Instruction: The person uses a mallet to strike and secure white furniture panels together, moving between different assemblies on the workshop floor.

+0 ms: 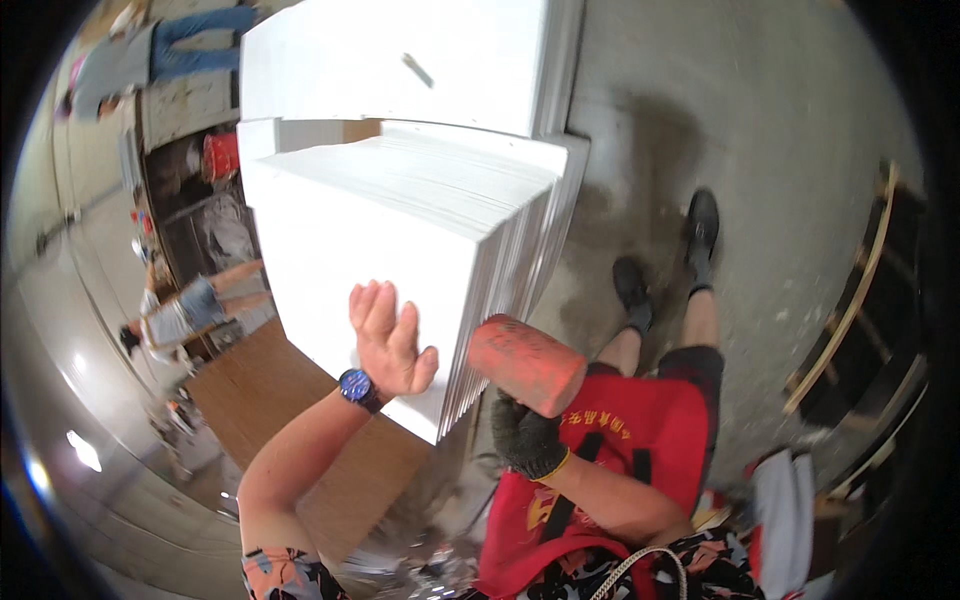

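Observation:
A tall stack of white sheets or panels stands in front of me, its many edges showing on the right side. Over the front face of the stack is my bare left hand, fingers stretched and a little apart, with a dark watch on the wrist. Whether it touches the white surface I cannot tell. My right hand, in a dark knitted glove, is closed round a mallet with a worn red head. The mallet head is right beside the stack's edges; its handle is mostly hidden by the glove.
Behind is a second white stack with a small dark object on top. A brown board lies at left. Two other people are by shelving. Dark slatted pallets lie on the concrete floor at right.

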`<act>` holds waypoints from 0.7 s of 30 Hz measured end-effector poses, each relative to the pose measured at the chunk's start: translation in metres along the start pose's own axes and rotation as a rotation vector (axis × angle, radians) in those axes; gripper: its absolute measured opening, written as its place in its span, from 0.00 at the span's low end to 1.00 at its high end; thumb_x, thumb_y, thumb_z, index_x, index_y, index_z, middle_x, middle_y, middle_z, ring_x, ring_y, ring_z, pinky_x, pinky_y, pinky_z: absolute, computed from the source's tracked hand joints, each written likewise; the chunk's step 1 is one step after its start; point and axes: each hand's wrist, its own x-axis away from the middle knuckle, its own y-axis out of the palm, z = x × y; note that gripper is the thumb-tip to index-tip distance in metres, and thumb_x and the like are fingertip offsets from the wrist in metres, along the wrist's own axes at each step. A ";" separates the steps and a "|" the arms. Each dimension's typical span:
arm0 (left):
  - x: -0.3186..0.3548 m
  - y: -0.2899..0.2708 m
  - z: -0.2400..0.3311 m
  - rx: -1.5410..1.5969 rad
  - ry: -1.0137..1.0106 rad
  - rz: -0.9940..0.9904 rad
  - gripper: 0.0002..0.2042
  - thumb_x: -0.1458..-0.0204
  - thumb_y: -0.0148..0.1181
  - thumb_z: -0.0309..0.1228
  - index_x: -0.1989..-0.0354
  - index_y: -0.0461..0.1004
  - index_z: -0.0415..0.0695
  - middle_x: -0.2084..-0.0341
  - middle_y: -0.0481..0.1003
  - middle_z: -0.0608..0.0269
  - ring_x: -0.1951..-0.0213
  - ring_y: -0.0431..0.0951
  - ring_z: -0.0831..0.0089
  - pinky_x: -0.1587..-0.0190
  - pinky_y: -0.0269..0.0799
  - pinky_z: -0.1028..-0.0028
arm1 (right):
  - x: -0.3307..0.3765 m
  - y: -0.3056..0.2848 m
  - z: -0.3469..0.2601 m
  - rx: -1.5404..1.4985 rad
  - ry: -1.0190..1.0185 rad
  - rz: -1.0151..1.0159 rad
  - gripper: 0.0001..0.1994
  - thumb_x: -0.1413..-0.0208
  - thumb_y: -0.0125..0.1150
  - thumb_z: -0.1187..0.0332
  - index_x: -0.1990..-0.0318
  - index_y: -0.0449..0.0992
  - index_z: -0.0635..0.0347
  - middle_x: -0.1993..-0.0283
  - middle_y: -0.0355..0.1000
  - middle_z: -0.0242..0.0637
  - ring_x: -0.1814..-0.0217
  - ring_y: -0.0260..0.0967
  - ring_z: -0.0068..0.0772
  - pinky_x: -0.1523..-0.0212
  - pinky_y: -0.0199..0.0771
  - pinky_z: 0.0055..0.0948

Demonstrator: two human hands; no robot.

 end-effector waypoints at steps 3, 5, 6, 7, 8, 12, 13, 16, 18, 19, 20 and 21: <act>-0.003 -0.035 -0.002 -0.067 -0.054 -0.024 0.31 0.51 0.56 0.42 0.39 0.61 0.42 0.37 0.55 0.41 0.35 0.53 0.44 0.35 0.45 0.43 | -0.010 -0.010 -0.064 0.171 0.066 -0.019 0.13 0.50 0.60 0.65 0.59 0.73 0.62 0.63 0.75 0.45 0.59 0.75 0.42 0.58 0.72 0.35; 0.011 -0.040 0.004 -0.055 -0.106 -0.047 0.30 0.52 0.58 0.43 0.40 0.63 0.43 0.37 0.56 0.43 0.35 0.53 0.45 0.34 0.45 0.44 | -0.005 -0.029 -0.106 0.447 0.092 -0.104 0.12 0.49 0.57 0.66 0.62 0.72 0.64 0.63 0.74 0.48 0.62 0.74 0.42 0.61 0.71 0.37; 0.013 -0.038 0.006 -0.079 -0.122 -0.041 0.30 0.51 0.57 0.44 0.40 0.63 0.43 0.37 0.57 0.44 0.35 0.54 0.47 0.33 0.44 0.45 | -0.007 -0.040 -0.112 0.482 -0.020 -0.073 0.12 0.49 0.58 0.65 0.62 0.71 0.64 0.65 0.73 0.47 0.65 0.72 0.42 0.63 0.70 0.38; 0.014 -0.036 0.012 -0.071 -0.159 -0.048 0.29 0.49 0.55 0.43 0.39 0.63 0.44 0.37 0.57 0.46 0.35 0.54 0.49 0.32 0.44 0.48 | -0.008 -0.052 -0.123 0.523 -0.126 -0.044 0.12 0.49 0.58 0.65 0.63 0.70 0.64 0.66 0.73 0.45 0.68 0.71 0.42 0.65 0.70 0.38; 0.017 -0.041 0.020 -0.077 -0.188 -0.055 0.29 0.48 0.54 0.43 0.38 0.62 0.44 0.36 0.56 0.46 0.34 0.54 0.50 0.32 0.44 0.49 | -0.003 -0.069 -0.126 0.432 -0.098 -0.079 0.13 0.49 0.59 0.64 0.62 0.70 0.64 0.67 0.72 0.45 0.69 0.70 0.43 0.65 0.70 0.38; 0.033 -0.040 0.068 -0.167 -0.475 0.174 0.30 0.49 0.58 0.44 0.39 0.61 0.42 0.37 0.56 0.46 0.36 0.56 0.51 0.34 0.49 0.51 | -0.018 -0.102 -0.219 0.936 -0.337 -0.094 0.20 0.51 0.58 0.64 0.52 0.70 0.64 0.64 0.74 0.46 0.64 0.73 0.44 0.60 0.72 0.39; 0.040 -0.048 0.089 -0.078 -0.636 0.264 0.30 0.50 0.59 0.43 0.40 0.62 0.41 0.38 0.57 0.45 0.36 0.57 0.50 0.34 0.49 0.51 | -0.019 -0.116 -0.239 1.054 -0.397 -0.060 0.20 0.52 0.59 0.64 0.51 0.70 0.64 0.64 0.74 0.48 0.64 0.74 0.46 0.60 0.72 0.40; 0.082 -0.068 0.161 0.136 -1.100 0.484 0.30 0.53 0.63 0.37 0.43 0.63 0.36 0.41 0.59 0.39 0.40 0.59 0.45 0.36 0.53 0.52 | -0.044 -0.156 -0.275 1.230 -0.514 -0.171 0.23 0.52 0.61 0.65 0.48 0.69 0.66 0.60 0.74 0.52 0.60 0.74 0.50 0.58 0.72 0.42; 0.137 -0.052 0.220 0.165 -1.502 0.526 0.27 0.52 0.61 0.37 0.44 0.64 0.37 0.41 0.60 0.40 0.40 0.60 0.46 0.38 0.58 0.56 | -0.055 -0.162 -0.295 1.288 -0.580 -0.226 0.23 0.52 0.60 0.66 0.48 0.69 0.66 0.60 0.74 0.52 0.59 0.74 0.50 0.57 0.72 0.42; 0.167 -0.043 0.253 0.212 -1.653 0.538 0.26 0.51 0.59 0.37 0.44 0.64 0.38 0.41 0.61 0.40 0.41 0.62 0.46 0.39 0.59 0.57 | -0.060 -0.163 -0.309 1.325 -0.595 -0.255 0.23 0.53 0.60 0.66 0.48 0.68 0.66 0.59 0.74 0.52 0.59 0.74 0.50 0.57 0.72 0.42; 0.191 -0.017 0.289 0.185 -1.832 0.562 0.26 0.50 0.59 0.38 0.45 0.65 0.37 0.42 0.62 0.40 0.42 0.63 0.46 0.40 0.61 0.57 | -0.063 -0.158 -0.324 1.416 -0.662 -0.317 0.25 0.53 0.59 0.67 0.46 0.68 0.65 0.57 0.74 0.51 0.58 0.74 0.51 0.56 0.72 0.42; 0.209 -0.011 0.315 0.234 -1.968 0.584 0.25 0.50 0.59 0.40 0.47 0.68 0.36 0.44 0.66 0.42 0.44 0.66 0.48 0.41 0.63 0.59 | -0.066 -0.143 -0.335 1.396 -0.649 -0.379 0.25 0.54 0.59 0.67 0.45 0.67 0.65 0.56 0.74 0.50 0.57 0.74 0.49 0.55 0.72 0.41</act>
